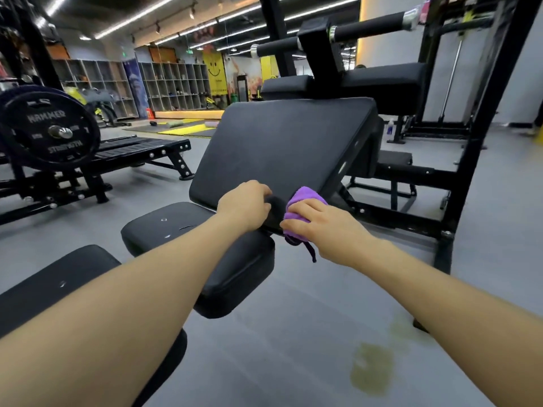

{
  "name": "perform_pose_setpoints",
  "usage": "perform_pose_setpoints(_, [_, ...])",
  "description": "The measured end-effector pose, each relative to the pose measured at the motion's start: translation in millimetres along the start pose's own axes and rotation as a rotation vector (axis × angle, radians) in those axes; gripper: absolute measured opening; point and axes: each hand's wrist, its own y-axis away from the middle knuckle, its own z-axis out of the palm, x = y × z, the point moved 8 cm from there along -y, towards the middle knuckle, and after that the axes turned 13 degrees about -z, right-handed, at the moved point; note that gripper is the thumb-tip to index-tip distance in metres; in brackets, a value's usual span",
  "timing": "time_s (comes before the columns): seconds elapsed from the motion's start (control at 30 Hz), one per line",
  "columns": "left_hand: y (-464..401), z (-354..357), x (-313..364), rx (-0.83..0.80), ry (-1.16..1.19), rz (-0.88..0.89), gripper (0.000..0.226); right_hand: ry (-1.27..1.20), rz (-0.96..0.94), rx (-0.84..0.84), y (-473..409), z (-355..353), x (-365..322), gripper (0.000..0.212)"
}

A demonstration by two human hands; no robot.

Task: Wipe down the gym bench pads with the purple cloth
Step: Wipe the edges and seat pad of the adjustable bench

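Both bare arms reach in from the bottom of the frame toward the middle, where a big black tilted pad slopes up and away. The right hand has its fingers curled over a bunched purple cloth, pressing it against the pad's lower edge just right of centre; a dark strap or tag of the cloth dangles below the hand. The left hand sits just beside it, to the left, fingers bent over that same lower edge and gripping the pad. Below the hands, toward lower centre, is a smaller black seat pad with a few pale scuffs on top, and another black pad lies at lower left, partly hidden by the left forearm. At left in the frame a black weight plate marked HAMMER hangs on a machine, with a flat bench frame beside it. Foam rollers on a black rack stand at the upper right, behind the tilted pad. A yellowish stain marks the grey floor at lower right. Cubby shelves line the far wall at upper left.
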Motion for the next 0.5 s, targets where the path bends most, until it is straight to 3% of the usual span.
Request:
perform_pose_setpoints(0.1, [0, -3, 28, 0.038, 0.030, 0.072, 0.031, -0.033, 0.115, 0.098, 35, 0, 29, 0.056])
perform_pose_setpoints(0.2, [-5, -14, 61, 0.102, 0.065, 0.149, 0.032, -0.290, 0.454, 0.245, 81, 2, 88, 0.053])
perform_pose_setpoints(0.37, [-17, -33, 108, 0.188, 0.183, 0.220, 0.042, -0.678, 0.933, 0.912, 105, -27, 164, 0.036])
perform_pose_setpoints(0.5, [-24, -25, 120, 0.155, 0.181, 0.232, 0.051, -0.801, 0.970, 1.132, 62, -17, 181, 0.042])
